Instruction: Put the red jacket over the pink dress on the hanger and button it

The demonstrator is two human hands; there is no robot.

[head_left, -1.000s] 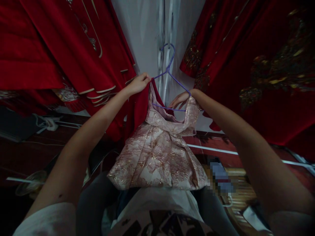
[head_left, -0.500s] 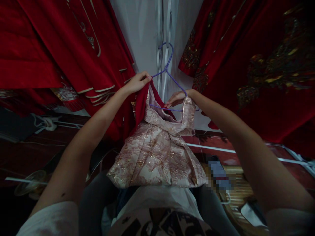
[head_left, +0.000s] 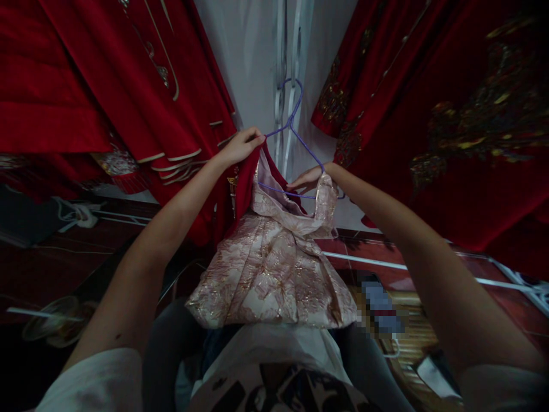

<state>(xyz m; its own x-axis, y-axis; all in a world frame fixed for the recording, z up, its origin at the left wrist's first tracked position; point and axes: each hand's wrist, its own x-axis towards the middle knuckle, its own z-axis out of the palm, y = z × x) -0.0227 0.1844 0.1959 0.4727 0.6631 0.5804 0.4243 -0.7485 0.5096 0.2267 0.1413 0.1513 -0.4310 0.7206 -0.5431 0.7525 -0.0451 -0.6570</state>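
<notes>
A small dress point(head_left: 274, 274) in pink and gold brocade hangs in front of me on a purple wire hanger point(head_left: 295, 109), with red cloth point(head_left: 246, 189) along its left side. My left hand point(head_left: 245, 143) is closed on the dress's left shoulder, pinching it against the hanger's arm. On the other side, my right hand point(head_left: 306, 178) reaches in behind the right strap, above the neckline. Its fingers stretch leftward, their tips near the back edge of the dress; part of the hand is hidden by the strap and hanger.
Red embroidered garments point(head_left: 171, 114) hang on the left, more red garments point(head_left: 429, 126) on the right. White rack poles point(head_left: 281, 51) stand between them. A phone point(head_left: 381, 303), blurred out, lies on a slatted bamboo seat point(head_left: 412, 337) at lower right. A white bar point(head_left: 364, 259) crosses low down.
Hardly anything differs. The right hand and strap have shifted slightly down and left; the left hand keeps its hold on the shoulder of the dress.
</notes>
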